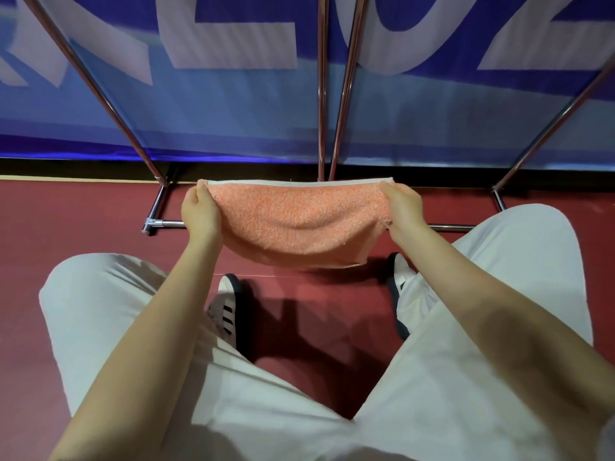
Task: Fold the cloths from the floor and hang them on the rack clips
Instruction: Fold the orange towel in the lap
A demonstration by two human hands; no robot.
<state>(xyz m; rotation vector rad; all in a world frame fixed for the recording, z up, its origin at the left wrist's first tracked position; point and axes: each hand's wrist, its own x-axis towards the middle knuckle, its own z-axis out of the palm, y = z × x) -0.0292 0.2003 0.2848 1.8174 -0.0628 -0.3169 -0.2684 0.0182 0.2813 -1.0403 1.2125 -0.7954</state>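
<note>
An orange terry cloth point(296, 221) with a white edge is stretched out in the air in front of me, folded over so its lower part sags in a curve. My left hand point(199, 211) pinches its left end and my right hand point(404, 207) pinches its right end. The cloth hangs above the low bar of the chrome rack point(166, 223), whose slanted and upright tubes rise behind it. No rack clips are in view.
A blue banner point(233, 104) with large white letters stands behind the rack. The floor point(66, 221) is dark red. My legs in light trousers and two striped shoes point(229, 304) are below the cloth.
</note>
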